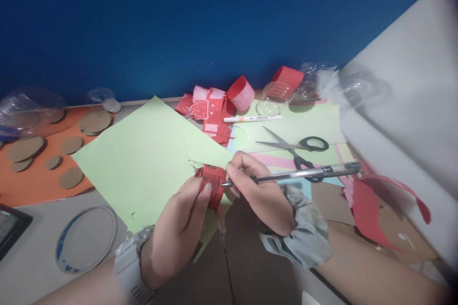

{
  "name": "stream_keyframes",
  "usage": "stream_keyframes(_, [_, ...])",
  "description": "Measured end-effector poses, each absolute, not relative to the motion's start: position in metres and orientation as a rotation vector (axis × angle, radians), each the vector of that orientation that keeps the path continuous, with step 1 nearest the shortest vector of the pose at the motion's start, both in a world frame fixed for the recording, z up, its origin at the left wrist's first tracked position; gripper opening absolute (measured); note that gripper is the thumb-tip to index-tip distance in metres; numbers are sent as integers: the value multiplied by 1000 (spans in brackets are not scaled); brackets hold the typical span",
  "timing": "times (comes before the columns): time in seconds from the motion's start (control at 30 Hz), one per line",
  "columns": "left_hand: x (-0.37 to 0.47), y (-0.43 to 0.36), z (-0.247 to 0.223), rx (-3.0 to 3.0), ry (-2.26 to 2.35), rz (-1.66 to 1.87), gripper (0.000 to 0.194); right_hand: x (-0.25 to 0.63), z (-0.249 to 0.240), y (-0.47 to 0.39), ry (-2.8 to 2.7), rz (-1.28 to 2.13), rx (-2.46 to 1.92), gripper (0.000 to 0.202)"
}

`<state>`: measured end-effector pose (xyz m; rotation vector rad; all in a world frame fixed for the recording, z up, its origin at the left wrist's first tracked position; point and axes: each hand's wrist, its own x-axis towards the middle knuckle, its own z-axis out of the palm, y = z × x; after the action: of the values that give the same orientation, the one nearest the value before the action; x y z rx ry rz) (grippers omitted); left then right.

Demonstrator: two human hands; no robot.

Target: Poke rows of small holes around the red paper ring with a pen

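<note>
My left hand [181,221] is closed around a small red paper piece [214,186] covered in dark drawn lines, its thumb pressing on the front. In my right hand [255,186] a black ballpoint pen [296,173] is pinched, its tip touching or very near the red paper's right side; I cannot tell which. Beneath and behind the hands lies a light green sheet [143,162], its lower edge torn. Scissors [291,146] with black handles rest, blades apart, beyond my right hand. A white marker [252,118] lies to their left.
Red paper rings and cutouts [214,109] stand against the blue wall [214,24]. Clear plastic cups [275,97] are at the back. Cardboard discs [71,145] sit on orange paper [25,186] at left, near a tape ring [59,243]. Curled red strips [368,205] lie right.
</note>
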<state>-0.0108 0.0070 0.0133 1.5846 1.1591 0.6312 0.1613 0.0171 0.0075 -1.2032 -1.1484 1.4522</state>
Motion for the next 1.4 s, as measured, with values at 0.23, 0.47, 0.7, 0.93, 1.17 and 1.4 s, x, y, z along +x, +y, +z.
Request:
stream_keyframes(0.23, [-10, 7, 15, 1575, 1168, 657, 37, 163, 5, 14, -1217, 1468, -1148, 32])
stream_keyframes(0.47, [-11, 8, 14, 1569, 1156, 651, 37, 162, 7, 14, -1192, 1409, -1198, 32])
stream_keyframes(0.7, [-9, 7, 15, 1570, 1183, 660, 34, 162, 9, 12, -1252, 1438, -1182, 31])
stream_keyframes(0.93, [-11, 6, 13, 1582, 1161, 663, 34, 163, 8, 12, -1267, 1417, -1184, 32])
stream_keyframes(1.17, [-10, 8, 18, 1567, 1170, 638, 37, 161, 10, 13, -1246, 1390, -1208, 31])
stream_keyframes(1.4, [-10, 7, 16, 1591, 1197, 662, 33, 162, 11, 11, -1312, 1429, -1146, 31])
